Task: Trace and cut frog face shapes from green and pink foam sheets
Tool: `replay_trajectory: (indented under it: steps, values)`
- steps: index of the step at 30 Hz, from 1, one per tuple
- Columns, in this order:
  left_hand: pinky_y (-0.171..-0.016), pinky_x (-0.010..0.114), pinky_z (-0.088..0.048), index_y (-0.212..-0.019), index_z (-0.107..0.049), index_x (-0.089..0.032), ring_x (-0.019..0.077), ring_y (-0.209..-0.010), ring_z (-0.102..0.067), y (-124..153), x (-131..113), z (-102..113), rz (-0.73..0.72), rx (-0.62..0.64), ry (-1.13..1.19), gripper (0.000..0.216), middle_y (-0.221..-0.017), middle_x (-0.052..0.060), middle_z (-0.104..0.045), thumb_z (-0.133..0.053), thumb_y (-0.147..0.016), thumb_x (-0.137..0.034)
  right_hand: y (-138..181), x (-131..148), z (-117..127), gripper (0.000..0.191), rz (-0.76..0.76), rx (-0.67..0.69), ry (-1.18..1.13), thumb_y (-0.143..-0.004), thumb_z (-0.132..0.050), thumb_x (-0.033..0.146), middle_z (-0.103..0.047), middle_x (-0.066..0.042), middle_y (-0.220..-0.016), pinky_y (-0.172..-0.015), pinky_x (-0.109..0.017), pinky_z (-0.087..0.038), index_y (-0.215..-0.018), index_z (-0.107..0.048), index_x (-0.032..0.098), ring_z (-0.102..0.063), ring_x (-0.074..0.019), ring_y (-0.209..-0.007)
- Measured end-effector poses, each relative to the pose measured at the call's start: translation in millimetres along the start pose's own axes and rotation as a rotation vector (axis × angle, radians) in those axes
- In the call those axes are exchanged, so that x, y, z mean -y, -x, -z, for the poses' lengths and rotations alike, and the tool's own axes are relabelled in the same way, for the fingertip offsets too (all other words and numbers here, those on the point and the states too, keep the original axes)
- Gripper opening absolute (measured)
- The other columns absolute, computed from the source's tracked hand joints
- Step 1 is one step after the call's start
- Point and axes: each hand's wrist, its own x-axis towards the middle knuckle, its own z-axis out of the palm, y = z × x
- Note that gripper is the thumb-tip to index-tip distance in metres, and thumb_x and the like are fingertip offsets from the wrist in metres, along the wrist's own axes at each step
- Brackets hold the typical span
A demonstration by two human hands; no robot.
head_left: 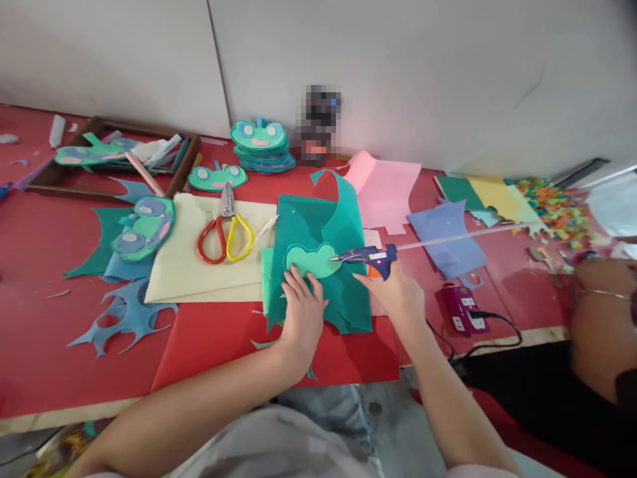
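Note:
My right hand is closed around a blue glue gun, with a long clear glue stick poking out of its back. The nozzle points left and meets the right end of a light green felt cutout. Under that cutout lies a dark green felt sheet. My left hand rests with its fingers stretched out on the cutout's lower edge. To the left, scissors with one red and one yellow handle lie on pale yellow felt.
Stacked frog-face felt pieces stand by the wall; a wooden tray holds markers. Right of me are a purple power strip with a cable, blue felt, pink felt and colourful scraps. Another person's arm is at far right.

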Motion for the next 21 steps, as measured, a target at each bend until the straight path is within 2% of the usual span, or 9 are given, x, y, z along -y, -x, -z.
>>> replay_trajectory:
  steps: [4, 10, 13, 17, 21]
  values:
    - [-0.093, 0.048, -0.04, -0.132, -0.039, -0.004, 0.0376, -0.123, -0.042, 1, 1, 3, 0.003, -0.005, -0.036, 0.053, -0.135, 0.031, -0.036, -0.039, -0.09, -0.035, -1, 1, 1, 0.065, -0.001, 0.019, -0.002, -0.074, -0.052, 0.061, -0.064, -0.008, -0.065, -0.048, -0.029, -0.032, -0.119, -0.047, 0.014, -0.063, -0.0278, -0.061]
    - [-0.09, 0.048, -0.042, -0.134, -0.037, -0.003, 0.0394, -0.122, -0.043, 3, 2, 6, 0.017, 0.019, -0.043, 0.055, -0.135, 0.033, -0.035, -0.039, -0.089, -0.035, 0, -3, 3, 0.051, -0.043, -0.059, -0.026, -0.077, -0.048, 0.058, -0.063, -0.009, -0.069, -0.048, -0.029, -0.031, -0.104, -0.052, 0.015, -0.061, -0.0264, -0.062]
    - [-0.092, 0.048, -0.041, -0.135, -0.035, -0.005, 0.0383, -0.123, -0.042, 3, 2, 6, 0.032, 0.032, -0.045, 0.056, -0.136, 0.031, -0.035, -0.039, -0.09, -0.037, 3, -2, 4, 0.047, 0.011, -0.127, -0.122, -0.075, -0.051, 0.057, -0.064, -0.009, -0.075, -0.049, -0.028, -0.033, -0.099, -0.052, 0.016, -0.061, -0.0249, -0.064]
    - [-0.093, 0.048, -0.04, -0.136, -0.034, -0.009, 0.0361, -0.124, -0.041, 3, 1, 7, 0.042, 0.059, -0.064, 0.055, -0.136, 0.028, -0.037, -0.038, -0.09, -0.037, 10, 12, 8, 0.046, 0.098, -0.179, -0.195, -0.075, -0.053, 0.055, -0.063, -0.009, -0.076, -0.05, -0.028, -0.034, -0.099, -0.052, 0.015, -0.06, -0.024, -0.063]
    - [-0.093, 0.047, -0.04, -0.137, -0.034, -0.008, 0.0362, -0.123, -0.042, 4, 1, 7, 0.045, 0.064, -0.07, 0.056, -0.135, 0.029, -0.038, -0.04, -0.09, -0.037, 16, 33, 9, 0.045, 0.134, -0.131, -0.227, -0.075, -0.053, 0.053, -0.064, -0.01, -0.081, -0.049, -0.028, -0.035, -0.098, -0.052, 0.015, -0.06, -0.0235, -0.064]
